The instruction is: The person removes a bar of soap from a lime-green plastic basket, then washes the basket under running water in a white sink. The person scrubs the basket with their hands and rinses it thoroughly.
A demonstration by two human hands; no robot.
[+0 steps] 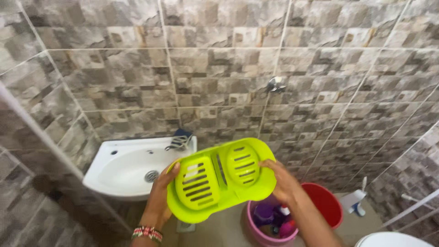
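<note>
Here: one lime double soap dish (222,179) | left hand (161,194), right hand (283,180) fingers clasp its ends | two buckets below

The toilet (393,239) is cut off at the bottom edge — the pink bucket's (260,233) contents blur together.

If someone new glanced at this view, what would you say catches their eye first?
The bright lime-green double soap tray stands out at once, held up mid-frame between the left hand and the right hand, its slotted side facing the camera. Behind it to the left is a white wall basin. Below the right hand, a pink bucket of bottles stands on the floor next to a red bucket.
</note>
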